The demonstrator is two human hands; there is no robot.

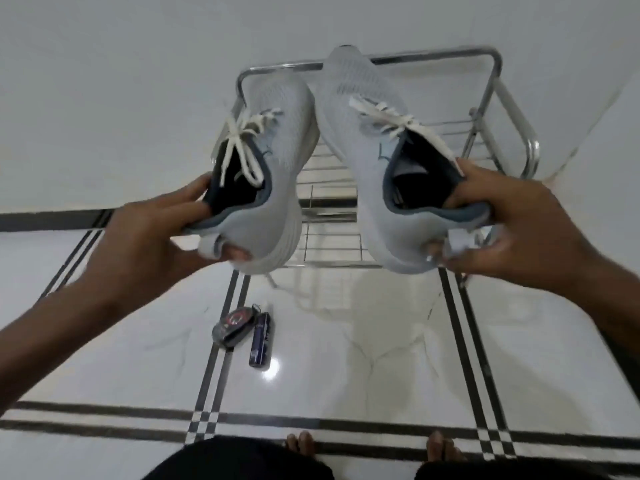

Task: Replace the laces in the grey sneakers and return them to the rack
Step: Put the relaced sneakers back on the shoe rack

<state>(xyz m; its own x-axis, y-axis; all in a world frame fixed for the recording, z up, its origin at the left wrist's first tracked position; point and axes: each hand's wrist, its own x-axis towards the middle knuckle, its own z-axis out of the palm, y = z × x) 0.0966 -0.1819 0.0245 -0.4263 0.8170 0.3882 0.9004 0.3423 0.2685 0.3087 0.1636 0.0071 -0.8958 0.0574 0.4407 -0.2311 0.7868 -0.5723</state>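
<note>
Head view, looking down: both arms reach forward, each hand carrying one grey sneaker by its heel above the metal rack (491,98). The left hand (152,233) has its fingers (188,192) curled over the collar into the opening of the left sneaker (273,161), thumb pressed under the heel. The right hand (512,226) pinches the heel of the right sneaker (363,140) the same way, fingers hooked over the collar and thumb below near the heel tab. Both shoes point away from the fingers, toes toward the wall, and carry white laces (242,140) tied loosely near the tongue. The rack's wire shelf shows between and beyond the two heels; whether the soles touch it cannot be told.

Below the left thumb, on the glossy white tiled floor (346,341) with black stripe inlays, lie a small dark blue can (259,341) and a dark round item (232,323) touching it. Bare toes (301,441) stand at the near edge. A plain white wall (104,81) rises behind the rack.
</note>
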